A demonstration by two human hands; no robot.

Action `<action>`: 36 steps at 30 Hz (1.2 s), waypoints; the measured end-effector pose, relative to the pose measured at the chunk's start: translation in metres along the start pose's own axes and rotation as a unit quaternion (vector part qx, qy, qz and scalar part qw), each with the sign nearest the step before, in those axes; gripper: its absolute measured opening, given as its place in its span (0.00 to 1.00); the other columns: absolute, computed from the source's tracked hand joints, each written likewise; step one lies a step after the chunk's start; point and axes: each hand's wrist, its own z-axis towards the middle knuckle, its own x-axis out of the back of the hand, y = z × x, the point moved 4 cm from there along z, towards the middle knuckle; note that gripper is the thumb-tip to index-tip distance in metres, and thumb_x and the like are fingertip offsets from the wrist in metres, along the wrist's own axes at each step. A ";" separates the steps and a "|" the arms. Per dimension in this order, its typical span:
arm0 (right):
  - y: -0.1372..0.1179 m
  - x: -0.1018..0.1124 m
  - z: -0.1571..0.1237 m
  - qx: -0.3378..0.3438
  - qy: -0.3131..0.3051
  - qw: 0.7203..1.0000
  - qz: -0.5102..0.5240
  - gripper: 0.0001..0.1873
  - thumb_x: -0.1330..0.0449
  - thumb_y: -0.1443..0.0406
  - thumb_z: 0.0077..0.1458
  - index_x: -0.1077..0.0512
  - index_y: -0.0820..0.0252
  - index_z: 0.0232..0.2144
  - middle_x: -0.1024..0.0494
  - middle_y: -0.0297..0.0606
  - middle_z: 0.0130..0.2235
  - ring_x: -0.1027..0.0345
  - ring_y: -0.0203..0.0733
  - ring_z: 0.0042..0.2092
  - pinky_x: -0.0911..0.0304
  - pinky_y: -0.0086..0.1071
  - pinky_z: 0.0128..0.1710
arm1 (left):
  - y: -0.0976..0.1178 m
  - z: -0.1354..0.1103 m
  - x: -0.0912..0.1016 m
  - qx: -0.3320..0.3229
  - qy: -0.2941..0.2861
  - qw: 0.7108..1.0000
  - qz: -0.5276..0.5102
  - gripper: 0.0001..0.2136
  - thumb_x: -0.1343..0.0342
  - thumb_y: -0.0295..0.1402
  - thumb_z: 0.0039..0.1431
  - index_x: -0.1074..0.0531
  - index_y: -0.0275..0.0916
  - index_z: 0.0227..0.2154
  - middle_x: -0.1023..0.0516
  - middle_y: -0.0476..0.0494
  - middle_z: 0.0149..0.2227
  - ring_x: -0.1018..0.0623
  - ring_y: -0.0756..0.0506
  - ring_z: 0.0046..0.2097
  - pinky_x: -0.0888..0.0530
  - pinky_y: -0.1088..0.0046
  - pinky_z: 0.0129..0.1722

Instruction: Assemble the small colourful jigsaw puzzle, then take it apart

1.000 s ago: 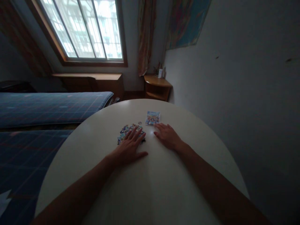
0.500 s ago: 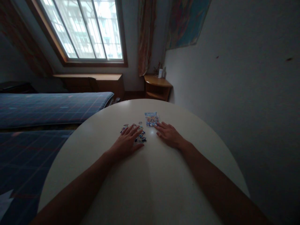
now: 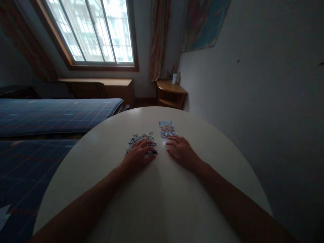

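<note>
A loose pile of small jigsaw puzzle pieces (image 3: 141, 137) lies on the white round table (image 3: 162, 199). Over the near side of the pile rests my left hand (image 3: 138, 153), its fingers spread and slightly bent, covering some of the pieces. To the right of the pile lies a small colourful picture card (image 3: 166, 129). My right hand (image 3: 181, 152) is on the tabletop just below the card, fingers apart, fingertips close to the card's lower edge. Neither hand appears to hold anything.
A bed with a blue plaid cover (image 3: 58, 114) stands left of the table. Behind are a wooden desk (image 3: 118, 82) under the window and a corner shelf (image 3: 172, 87) with small items. A bare wall (image 3: 253, 101) runs along the right.
My left hand has drawn back toward me with its fingers more bent, uncovering more puzzle pieces. My right hand has slid back off the card's lower edge.
</note>
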 end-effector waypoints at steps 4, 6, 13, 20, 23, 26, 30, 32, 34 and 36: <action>-0.024 -0.001 -0.003 0.031 0.008 0.999 0.025 0.16 0.41 0.60 0.60 0.26 0.55 0.50 0.28 0.41 0.58 0.42 0.48 0.63 0.52 0.48 0.65 | -0.001 0.000 -0.005 -0.022 -0.003 1.000 -0.017 0.06 0.41 0.35 0.62 0.20 0.49 0.39 0.26 0.48 0.54 0.28 0.40 0.56 0.33 0.55 0.59; -0.033 -0.003 -0.002 0.045 0.006 0.998 0.035 0.15 0.40 0.60 0.59 0.25 0.55 0.48 0.26 0.40 0.57 0.40 0.48 0.62 0.50 0.46 0.65 | -0.001 0.000 -0.007 -0.041 -0.001 0.999 -0.025 0.06 0.42 0.33 0.63 0.21 0.49 0.38 0.25 0.47 0.53 0.28 0.41 0.54 0.32 0.57 0.58; -0.037 -0.002 -0.002 0.031 -0.028 0.995 0.094 0.13 0.39 0.63 0.58 0.22 0.54 0.46 0.23 0.41 0.50 0.34 0.46 0.55 0.42 0.42 0.59 | 0.014 -0.004 0.001 -0.115 -0.025 0.993 -0.002 0.09 0.45 0.33 0.66 0.21 0.50 0.42 0.23 0.47 0.42 0.28 0.42 0.48 0.32 0.60 0.53; -0.030 0.018 -0.013 0.045 -0.119 0.983 0.129 0.15 0.39 0.69 0.56 0.21 0.51 0.45 0.23 0.40 0.47 0.33 0.45 0.52 0.39 0.40 0.55 | 0.054 -0.010 0.007 -0.193 -0.106 0.974 0.045 0.12 0.48 0.32 0.65 0.27 0.43 0.49 0.25 0.43 0.47 0.29 0.40 0.50 0.36 0.57 0.58; -0.029 0.024 -0.016 0.038 -0.127 0.983 0.129 0.07 0.37 0.66 0.56 0.20 0.53 0.38 0.23 0.40 0.42 0.32 0.45 0.48 0.37 0.38 0.51 | 0.064 -0.013 0.007 -0.208 -0.114 0.971 0.039 0.13 0.47 0.34 0.64 0.29 0.41 0.50 0.25 0.41 0.49 0.28 0.40 0.50 0.34 0.57 0.56; -0.029 0.025 -0.016 0.032 -0.134 0.982 0.132 0.03 0.35 0.64 0.55 0.21 0.55 0.34 0.24 0.40 0.41 0.32 0.45 0.47 0.36 0.38 0.49 | 0.068 -0.014 0.007 -0.211 -0.109 0.971 0.012 0.12 0.47 0.33 0.64 0.29 0.40 0.49 0.24 0.41 0.49 0.27 0.41 0.49 0.32 0.59 0.55; -0.033 0.023 -0.016 0.042 -0.123 0.982 0.137 0.09 0.34 0.65 0.53 0.22 0.56 0.39 0.24 0.42 0.44 0.33 0.46 0.49 0.37 0.40 0.51 | 0.063 -0.013 0.009 -0.221 -0.112 0.968 -0.034 0.12 0.48 0.30 0.65 0.29 0.40 0.49 0.22 0.43 0.49 0.27 0.43 0.50 0.30 0.63 0.53; -0.036 0.021 -0.016 0.056 -0.114 0.982 0.142 0.13 0.34 0.67 0.53 0.23 0.55 0.43 0.24 0.42 0.45 0.33 0.46 0.49 0.38 0.40 0.52 | 0.055 -0.011 0.013 -0.225 -0.100 0.968 -0.039 0.10 0.49 0.28 0.65 0.27 0.40 0.47 0.21 0.44 0.46 0.26 0.44 0.49 0.29 0.66 0.51; -0.037 0.018 -0.015 0.061 -0.113 0.982 0.142 0.11 0.34 0.67 0.53 0.22 0.55 0.41 0.24 0.42 0.44 0.33 0.45 0.48 0.37 0.39 0.51 | 0.041 -0.007 0.020 -0.202 -0.065 0.977 -0.020 0.08 0.48 0.29 0.65 0.25 0.41 0.42 0.20 0.45 0.43 0.25 0.45 0.45 0.28 0.67 0.48; -0.036 0.016 -0.013 0.047 -0.109 0.985 0.127 0.06 0.35 0.67 0.53 0.22 0.57 0.36 0.24 0.42 0.42 0.32 0.44 0.46 0.37 0.38 0.49 | 0.020 -0.003 0.029 -0.140 -0.015 0.990 0.013 0.07 0.48 0.29 0.65 0.25 0.41 0.39 0.21 0.45 0.41 0.24 0.45 0.45 0.27 0.66 0.47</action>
